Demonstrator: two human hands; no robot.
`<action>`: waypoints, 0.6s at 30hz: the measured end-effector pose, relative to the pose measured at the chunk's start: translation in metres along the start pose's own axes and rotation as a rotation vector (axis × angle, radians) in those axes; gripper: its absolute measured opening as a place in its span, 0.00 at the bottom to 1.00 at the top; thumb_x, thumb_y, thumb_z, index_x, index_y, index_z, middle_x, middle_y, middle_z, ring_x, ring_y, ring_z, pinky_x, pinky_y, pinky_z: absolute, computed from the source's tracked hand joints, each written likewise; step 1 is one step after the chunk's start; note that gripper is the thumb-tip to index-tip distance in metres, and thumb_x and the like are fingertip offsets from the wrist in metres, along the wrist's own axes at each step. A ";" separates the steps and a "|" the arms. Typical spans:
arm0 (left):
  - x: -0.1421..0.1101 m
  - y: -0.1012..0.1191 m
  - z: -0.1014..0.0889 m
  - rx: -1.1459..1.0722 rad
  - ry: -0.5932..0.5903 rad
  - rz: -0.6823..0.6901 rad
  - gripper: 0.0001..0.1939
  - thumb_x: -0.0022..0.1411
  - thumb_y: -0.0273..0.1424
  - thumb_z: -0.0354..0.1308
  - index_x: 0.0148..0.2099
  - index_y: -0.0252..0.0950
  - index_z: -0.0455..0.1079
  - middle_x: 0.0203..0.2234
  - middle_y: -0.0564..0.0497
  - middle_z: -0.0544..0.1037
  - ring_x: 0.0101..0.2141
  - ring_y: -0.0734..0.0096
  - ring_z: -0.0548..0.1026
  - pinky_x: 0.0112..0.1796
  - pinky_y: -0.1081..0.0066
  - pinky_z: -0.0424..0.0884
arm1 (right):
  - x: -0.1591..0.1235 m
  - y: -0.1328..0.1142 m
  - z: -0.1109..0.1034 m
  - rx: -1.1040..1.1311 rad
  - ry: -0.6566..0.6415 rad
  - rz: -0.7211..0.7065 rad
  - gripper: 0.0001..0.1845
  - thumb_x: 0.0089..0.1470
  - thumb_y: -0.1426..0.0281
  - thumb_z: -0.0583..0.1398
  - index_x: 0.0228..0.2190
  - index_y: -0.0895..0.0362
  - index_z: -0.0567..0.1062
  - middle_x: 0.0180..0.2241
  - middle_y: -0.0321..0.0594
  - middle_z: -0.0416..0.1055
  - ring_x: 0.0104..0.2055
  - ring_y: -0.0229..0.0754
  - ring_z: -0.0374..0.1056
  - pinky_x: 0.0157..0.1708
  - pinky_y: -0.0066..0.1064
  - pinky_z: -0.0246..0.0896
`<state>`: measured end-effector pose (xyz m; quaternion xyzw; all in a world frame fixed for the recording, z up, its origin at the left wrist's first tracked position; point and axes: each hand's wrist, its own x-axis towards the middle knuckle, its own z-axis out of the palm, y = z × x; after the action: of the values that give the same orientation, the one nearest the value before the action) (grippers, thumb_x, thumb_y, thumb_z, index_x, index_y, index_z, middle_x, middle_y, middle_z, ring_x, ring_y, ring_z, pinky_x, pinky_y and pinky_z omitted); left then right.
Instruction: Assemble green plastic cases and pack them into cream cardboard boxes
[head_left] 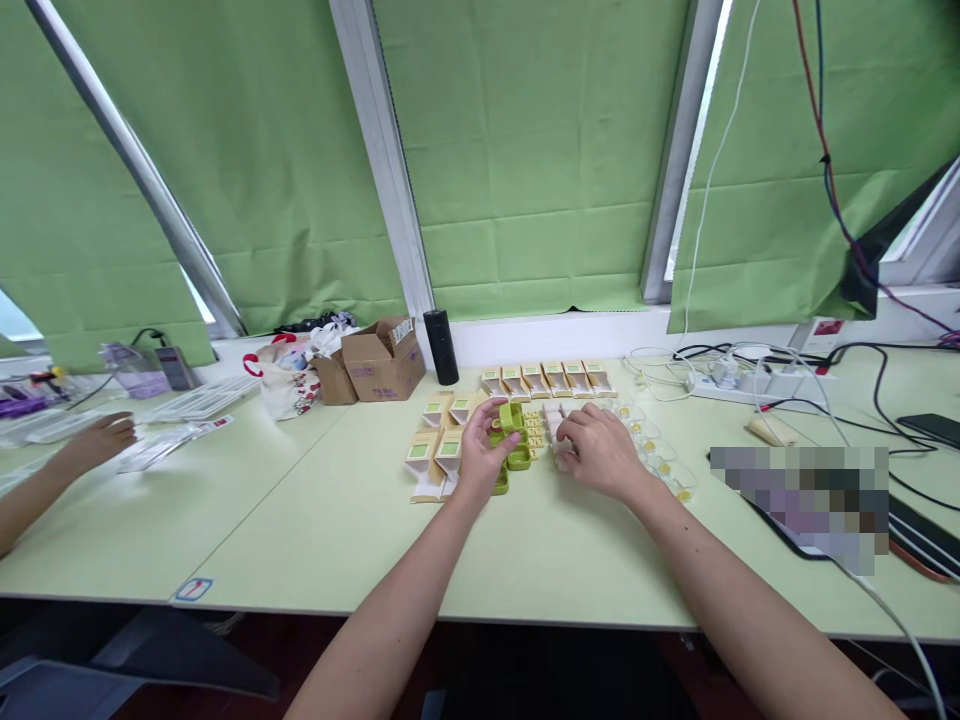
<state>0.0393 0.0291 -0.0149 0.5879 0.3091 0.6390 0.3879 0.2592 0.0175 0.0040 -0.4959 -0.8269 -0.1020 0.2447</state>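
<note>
My left hand [482,450] is closed around a small green plastic case [511,417], held above other green cases [518,458] on the table. Just right of them lie rows of small yellow pieces [534,432]. My right hand [600,448] reaches down to a group of pale pinkish-white blocks [553,416], its fingers curled together at them; what sits between the fingertips is hidden. Beyond that hand stand clear round containers with yellow centres [663,450]. Folded cardboard boxes with green panels [422,452] stand beside my left hand.
More folded boxes [547,380] line up at the back, near a black cylinder [441,347]. A brown carton [384,362] and a cloth bag [281,385] are at back left. A power strip [757,385] with cables lies right. Another person's hand [105,443] is at far left.
</note>
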 end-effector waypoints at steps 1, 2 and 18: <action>0.000 0.000 0.000 -0.033 -0.003 -0.021 0.33 0.53 0.37 0.75 0.59 0.40 0.69 0.47 0.45 0.81 0.48 0.59 0.80 0.49 0.61 0.75 | -0.001 -0.001 0.000 -0.031 -0.027 -0.015 0.06 0.52 0.70 0.66 0.36 0.54 0.81 0.39 0.45 0.80 0.46 0.54 0.68 0.44 0.42 0.56; 0.001 -0.001 -0.001 -0.065 -0.001 -0.040 0.34 0.52 0.38 0.76 0.58 0.40 0.68 0.47 0.45 0.81 0.47 0.59 0.81 0.48 0.61 0.76 | -0.001 -0.002 0.000 -0.056 -0.049 -0.031 0.07 0.52 0.69 0.67 0.36 0.54 0.81 0.40 0.46 0.80 0.47 0.54 0.68 0.44 0.43 0.56; 0.002 -0.007 -0.002 -0.144 -0.005 -0.066 0.36 0.47 0.39 0.79 0.54 0.39 0.66 0.52 0.41 0.83 0.53 0.53 0.81 0.51 0.56 0.78 | -0.004 -0.007 0.000 -0.193 -0.126 -0.046 0.12 0.47 0.72 0.67 0.37 0.58 0.79 0.42 0.54 0.77 0.48 0.57 0.65 0.44 0.44 0.53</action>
<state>0.0380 0.0346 -0.0202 0.5495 0.2808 0.6451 0.4506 0.2550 0.0108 0.0027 -0.5033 -0.8382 -0.1555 0.1410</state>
